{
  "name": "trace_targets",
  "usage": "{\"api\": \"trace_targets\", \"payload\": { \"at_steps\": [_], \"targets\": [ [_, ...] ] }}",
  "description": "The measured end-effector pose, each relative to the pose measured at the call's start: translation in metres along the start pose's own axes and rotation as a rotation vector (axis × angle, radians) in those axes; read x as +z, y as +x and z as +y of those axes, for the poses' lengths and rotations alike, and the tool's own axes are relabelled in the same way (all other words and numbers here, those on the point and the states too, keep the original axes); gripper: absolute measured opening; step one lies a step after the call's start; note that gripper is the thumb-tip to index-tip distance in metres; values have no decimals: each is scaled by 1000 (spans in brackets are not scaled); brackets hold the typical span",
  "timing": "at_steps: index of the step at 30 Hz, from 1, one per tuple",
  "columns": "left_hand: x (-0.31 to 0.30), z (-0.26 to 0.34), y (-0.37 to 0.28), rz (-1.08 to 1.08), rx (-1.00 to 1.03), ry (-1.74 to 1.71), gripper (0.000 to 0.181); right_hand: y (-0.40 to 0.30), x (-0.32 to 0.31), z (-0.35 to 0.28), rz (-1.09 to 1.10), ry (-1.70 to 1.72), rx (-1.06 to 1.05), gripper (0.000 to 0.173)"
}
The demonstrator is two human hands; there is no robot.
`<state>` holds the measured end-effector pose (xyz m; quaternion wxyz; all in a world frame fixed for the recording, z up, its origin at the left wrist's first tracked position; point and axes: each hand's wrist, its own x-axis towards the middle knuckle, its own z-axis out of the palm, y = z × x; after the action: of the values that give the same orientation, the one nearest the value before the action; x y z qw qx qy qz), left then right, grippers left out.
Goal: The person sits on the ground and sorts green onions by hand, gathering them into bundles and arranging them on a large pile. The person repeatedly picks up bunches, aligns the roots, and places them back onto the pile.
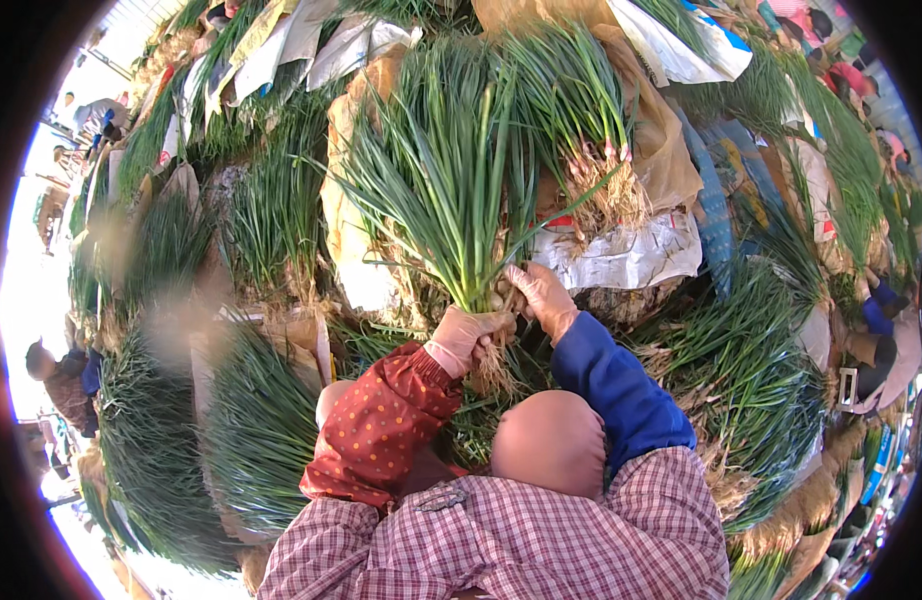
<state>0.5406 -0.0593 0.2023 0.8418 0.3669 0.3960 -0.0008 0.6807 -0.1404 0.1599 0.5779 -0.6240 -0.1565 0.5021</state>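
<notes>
A bunch of green onions stands upright in front of me, leaves fanning upward and stringy roots hanging below. My left hand, in a thin translucent glove under a red dotted sleeve, is closed around the bunch's base just above the roots. My right hand, also thinly gloved, has its fingers and thumb pinched at the bunch's right side by the pale stems; whether it grips a stem there is hard to see. Behind the bunch lie more green onions, and a smaller bundle with pinkish bulbs rests at the upper right.
A brown sack and a white plastic sack lie under the bundles ahead. Heaps of green onions flank me on the right, and others on the left. Other people sit at both outer sides, including a person at far left.
</notes>
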Motion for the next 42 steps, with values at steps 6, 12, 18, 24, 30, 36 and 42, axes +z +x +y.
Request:
{"api": "trace_targets", "payload": {
  "at_steps": [6,12,18,24,30,36,42],
  "targets": [
    [-9,15,-14,-82,173,-141,10,14,13,-37,384,-1169,-871,36],
    [-9,29,-26,-525,569,-416,24,37,-15,-79,678,-424,-729,25],
    [-39,35,-15,-143,285,-272,17,7,14,-94,308,-463,-463,24],
    [-10,27,-7,34,129,-130,14,15,39,-40,179,-913,-609,36],
    [-20,21,-3,-131,141,-201,13,30,28,-47,304,-1016,-849,26],
    [-23,17,-18,-583,310,-495,23,47,-64,-78,735,-79,-666,21],
    [-17,20,-14,-573,240,-510,54,-32,-43,-14,-379,-1341,-72,38]
  ]
}}
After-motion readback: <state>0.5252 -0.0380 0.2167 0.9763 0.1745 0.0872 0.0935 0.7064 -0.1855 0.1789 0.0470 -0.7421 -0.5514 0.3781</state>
